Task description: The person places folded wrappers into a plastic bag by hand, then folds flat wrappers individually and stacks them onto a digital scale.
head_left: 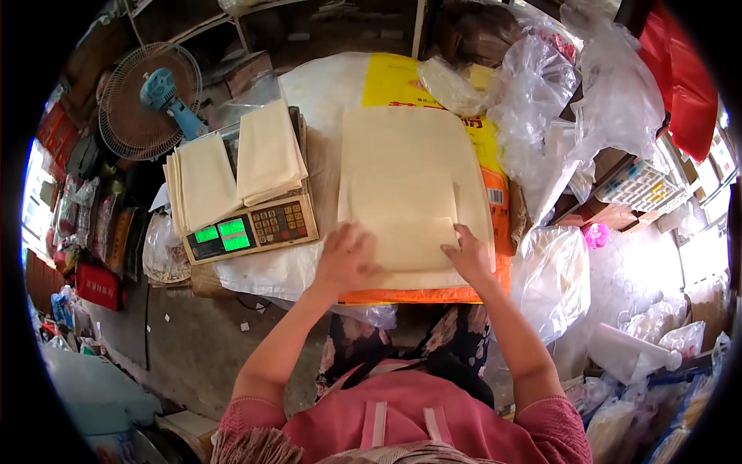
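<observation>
A stack of thin cream-coloured sheets (402, 155), soft like tofu skin, lies in front of me. On its near half is a smaller folded sheet (410, 240) of the same material. My left hand (348, 255) is at the folded sheet's left edge, its fingers smeared by motion. My right hand (469, 254) rests at the right edge, thumb and forefinger apart and touching the sheets; its other fingers are partly hidden. To the left, a digital scale (286, 223) with lit green displays carries two folded bundles, a left bundle (202, 182) and a right bundle (268, 151).
Yellow and orange printed sacking (498, 205) and white sacking (321, 85) cover the table. Behind the scale stands a blue fan (160, 89). Clear plastic bags (541, 100) are heaped at the right, beside a white plastic basket (645, 185).
</observation>
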{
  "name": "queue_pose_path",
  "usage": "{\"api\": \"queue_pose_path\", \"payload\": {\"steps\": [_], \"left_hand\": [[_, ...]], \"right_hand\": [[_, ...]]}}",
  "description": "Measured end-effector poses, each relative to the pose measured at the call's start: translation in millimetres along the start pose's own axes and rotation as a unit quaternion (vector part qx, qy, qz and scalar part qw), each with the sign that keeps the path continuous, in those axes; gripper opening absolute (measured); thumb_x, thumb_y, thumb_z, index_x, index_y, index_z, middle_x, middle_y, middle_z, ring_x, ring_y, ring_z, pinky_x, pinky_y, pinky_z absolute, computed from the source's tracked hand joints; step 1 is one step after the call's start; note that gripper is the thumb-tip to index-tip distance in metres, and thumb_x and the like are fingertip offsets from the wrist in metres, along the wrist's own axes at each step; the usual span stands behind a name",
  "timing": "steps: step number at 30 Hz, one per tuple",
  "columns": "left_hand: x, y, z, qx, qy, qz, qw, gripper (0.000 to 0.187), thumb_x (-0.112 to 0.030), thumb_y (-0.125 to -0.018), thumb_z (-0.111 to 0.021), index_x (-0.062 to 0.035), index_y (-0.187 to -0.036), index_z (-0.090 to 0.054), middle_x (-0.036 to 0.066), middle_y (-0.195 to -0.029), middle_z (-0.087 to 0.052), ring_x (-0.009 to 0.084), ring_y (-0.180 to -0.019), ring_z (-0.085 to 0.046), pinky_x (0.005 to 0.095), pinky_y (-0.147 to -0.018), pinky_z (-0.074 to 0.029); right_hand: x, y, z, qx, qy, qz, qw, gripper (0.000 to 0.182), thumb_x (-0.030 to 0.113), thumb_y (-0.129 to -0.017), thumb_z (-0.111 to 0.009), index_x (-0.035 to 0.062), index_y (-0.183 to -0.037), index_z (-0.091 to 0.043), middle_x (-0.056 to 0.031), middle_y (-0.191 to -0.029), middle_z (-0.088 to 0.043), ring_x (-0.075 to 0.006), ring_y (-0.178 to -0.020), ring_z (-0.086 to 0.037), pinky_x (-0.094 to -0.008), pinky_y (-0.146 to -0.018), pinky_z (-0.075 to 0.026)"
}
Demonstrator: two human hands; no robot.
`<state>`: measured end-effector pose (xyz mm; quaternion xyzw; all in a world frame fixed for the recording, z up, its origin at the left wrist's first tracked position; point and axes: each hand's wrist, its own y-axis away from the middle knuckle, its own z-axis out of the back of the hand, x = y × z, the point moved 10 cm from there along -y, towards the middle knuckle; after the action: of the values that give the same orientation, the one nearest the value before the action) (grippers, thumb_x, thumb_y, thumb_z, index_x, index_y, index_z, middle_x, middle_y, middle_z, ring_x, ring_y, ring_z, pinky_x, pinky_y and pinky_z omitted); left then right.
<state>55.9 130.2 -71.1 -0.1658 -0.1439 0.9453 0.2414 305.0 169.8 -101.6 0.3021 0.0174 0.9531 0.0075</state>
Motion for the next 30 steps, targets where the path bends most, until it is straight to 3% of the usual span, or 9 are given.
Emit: {"api": "queue_pose_path", "payload": {"steps": [4,7,8,10,15,17,21,24,30], "left_hand": [[-2.2,1.4,-13.3,0.049,-0.058,-0.054,0.996,0.060,-0.032,-0.074,-0.072,-0.0092,-0.125,-0.049,0.012,-0.131,-0.047,0.0314,-0.122,-0.044,0.0457,-0.102,-0.035],[23.4,-6.4,-3.9,0.092,0.033,-0.038,0.995,0.051,-0.024,-0.071,-0.074,-0.0063,-0.115,-0.055,0.010,-0.114,-0.059,0.0255,-0.107,-0.056,0.0411,-0.092,-0.044],[34.7,-10.9,8.5,0.116,0.092,0.029,0.989,0.045,-0.023,-0.071,-0.073,-0.0039,-0.109,-0.057,0.009,-0.105,-0.063,0.0235,-0.100,-0.060,0.0377,-0.087,-0.047],[58.0,-7.5,21.5,0.115,0.264,0.195,0.938,0.036,-0.025,-0.073,-0.073,-0.0004,-0.097,-0.061,0.007,-0.083,-0.066,0.0215,-0.080,-0.065,0.0310,-0.069,-0.052],[63.4,-40.0,18.8,-0.088,0.147,0.281,0.944,0.058,-0.043,-0.080,-0.064,-0.0061,-0.123,-0.052,0.012,-0.117,-0.058,0.0260,-0.106,-0.056,0.0424,-0.091,-0.043],[21.5,-60.7,2.5,-0.100,-0.040,0.119,0.987,0.063,-0.049,-0.083,-0.058,-0.0075,-0.130,-0.048,0.014,-0.133,-0.048,0.0284,-0.122,-0.046,0.0489,-0.102,-0.034],[27.4,-58.9,-52.5,-0.023,-0.050,0.112,0.992,0.061,-0.045,-0.087,-0.055,-0.0105,-0.136,-0.041,0.013,-0.146,-0.031,0.0307,-0.133,-0.031,0.0491,-0.110,-0.020],[28.9,-51.0,-36.4,-0.059,0.011,0.147,0.987,0.063,-0.036,-0.086,-0.059,-0.0082,-0.138,-0.037,0.017,-0.145,-0.030,0.0301,-0.136,-0.027,0.0494,-0.110,-0.020],[48.1,8.5,-73.0,-0.205,0.590,0.330,0.708,0.075,0.001,-0.074,-0.061,-0.0005,-0.142,-0.029,0.014,-0.142,-0.035,0.0178,-0.126,-0.041,0.0322,-0.099,-0.038]], "right_hand": [[85.3,23.3,33.7,-0.086,0.141,0.276,0.947,0.087,0.032,-0.072,-0.074,0.0128,-0.143,-0.028,-0.0144,-0.143,-0.035,-0.0342,-0.130,-0.036,-0.0480,-0.102,-0.036],[54.8,28.6,4.5,0.157,0.181,0.269,0.933,0.083,0.030,-0.072,-0.075,0.0123,-0.141,-0.032,-0.0147,-0.150,-0.021,-0.0309,-0.139,-0.017,-0.0498,-0.110,-0.025],[60.3,32.0,16.4,0.106,0.173,0.343,0.917,0.074,0.036,-0.073,-0.073,0.0126,-0.136,-0.042,-0.0133,-0.141,-0.040,-0.0299,-0.132,-0.035,-0.0450,-0.104,-0.035],[19.6,9.8,28.1,0.149,-0.008,0.105,0.983,0.059,0.037,-0.077,-0.069,0.0105,-0.126,-0.051,-0.0149,-0.125,-0.053,-0.0295,-0.118,-0.049,-0.0398,-0.095,-0.042],[-21.7,-32.5,22.9,0.002,-0.033,-0.043,0.999,0.040,0.040,-0.087,-0.057,0.0082,-0.110,-0.060,-0.0150,-0.081,-0.065,-0.0347,-0.079,-0.063,-0.0402,-0.068,-0.049],[-2.7,-38.8,27.0,0.007,0.057,-0.072,0.996,0.042,0.037,-0.089,-0.055,0.0112,-0.121,-0.053,-0.0148,-0.097,-0.064,-0.0342,-0.091,-0.061,-0.0419,-0.078,-0.048],[76.0,-19.7,46.0,-0.190,0.233,0.237,0.924,0.050,0.030,-0.090,-0.052,0.0161,-0.136,-0.040,-0.0138,-0.131,-0.049,-0.0324,-0.122,-0.045,-0.0486,-0.100,-0.036],[58.5,-19.9,10.0,-0.082,0.212,0.217,0.949,0.048,0.026,-0.089,-0.052,0.0151,-0.135,-0.043,-0.0138,-0.141,-0.038,-0.0311,-0.132,-0.032,-0.0540,-0.106,-0.026],[99.0,46.5,-22.6,-0.090,0.092,0.286,0.950,0.040,0.019,-0.086,-0.059,0.0009,-0.121,-0.052,-0.0193,-0.114,-0.057,-0.0388,-0.098,-0.053,-0.0460,-0.089,-0.041]]}}
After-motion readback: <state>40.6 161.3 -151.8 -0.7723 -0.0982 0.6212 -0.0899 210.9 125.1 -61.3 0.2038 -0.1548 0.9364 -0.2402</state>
